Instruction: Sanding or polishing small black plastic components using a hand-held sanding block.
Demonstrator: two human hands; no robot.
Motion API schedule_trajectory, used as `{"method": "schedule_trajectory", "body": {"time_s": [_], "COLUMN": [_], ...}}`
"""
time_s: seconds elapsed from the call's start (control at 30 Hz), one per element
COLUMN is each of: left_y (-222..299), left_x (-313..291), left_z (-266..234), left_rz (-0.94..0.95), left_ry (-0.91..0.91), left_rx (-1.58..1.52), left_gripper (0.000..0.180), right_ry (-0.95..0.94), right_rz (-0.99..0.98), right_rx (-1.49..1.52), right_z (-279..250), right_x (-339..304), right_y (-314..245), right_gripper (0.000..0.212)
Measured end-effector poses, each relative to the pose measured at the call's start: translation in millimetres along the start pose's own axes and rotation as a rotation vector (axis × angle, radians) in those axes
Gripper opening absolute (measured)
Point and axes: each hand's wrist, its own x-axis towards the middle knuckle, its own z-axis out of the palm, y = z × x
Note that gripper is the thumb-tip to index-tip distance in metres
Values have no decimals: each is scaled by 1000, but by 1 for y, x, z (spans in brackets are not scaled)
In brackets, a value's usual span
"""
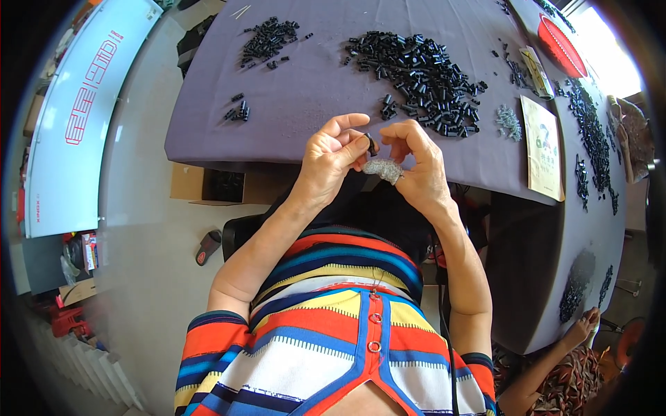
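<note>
Just beyond the table's front edge, both my hands are raised close together. My left hand (326, 161) pinches a small black tubular piece (370, 144) between thumb and fingertips. My right hand (424, 170) has its fingers curled toward that piece. Held against its fingers is a greyish, see-through clump (383, 169), which may be many tiny clear parts; its exact make-up is too small to tell. Beyond my hands, a large pile of short black tubes (433, 83) lies on the purple-grey cloth. A few more black tubes (239, 111) lie on the left.
A smaller black pile (267, 40) sits at the far left. Clear little parts (508, 121) lie near a cream paper packet (543, 149). On the right-hand table are a red basket (560, 45) and more black pieces. Another person's hand (588, 323) works at lower right. An open carton (208, 186) stands below.
</note>
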Motion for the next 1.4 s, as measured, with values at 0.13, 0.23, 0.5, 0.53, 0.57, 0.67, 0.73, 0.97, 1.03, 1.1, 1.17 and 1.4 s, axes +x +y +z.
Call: {"method": "schedule_trajectory", "body": {"time_s": [0.13,0.23,0.5,0.53,0.57,0.67,0.73,0.97,1.03,1.1,1.17,1.4], "left_y": [1,1,-4,-4,-6,-11,-12,-10,-8,-5,-3,7], "left_x": [-2,-3,-6,-6,-6,-6,-5,-6,-6,-5,-5,1], "left_z": [2,5,5,3,0,-3,-5,-2,-1,1,3,-4], "left_rz": [-51,-86,-262,-277,-298,-311,-327,-345,-351,-409,-422,-271], "left_ry": [-28,-35,-58,-102,-137,-163,-173,-205,-195,-202,-219,-90], "left_rx": [-20,-42,-390,-417,-431,-447,-461,-417,-396,-533,-524,-358], "left_gripper": [38,39,40,41,42,42,42,44,50,43,45,31], "right_ry": [-51,-103,-133,-131,-131,-128,-115,-58,-71,-73,-86,39], "right_rz": [-14,-3,39,33,20,6,-14,-49,-44,-70,-49,-88], "right_rx": [-12,65,292,288,281,251,253,259,252,237,237,-153], "right_z": [2,1,2,2,2,3,4,4,3,1,2,-45], "right_x": [-1,1,0,0,0,-1,0,0,-1,0,1,2], "right_y": [1,8,11,11,10,9,9,7,7,7,6,11], "right_gripper": [47,45,34,34,34,32,30,28,29,27,23,34]}}
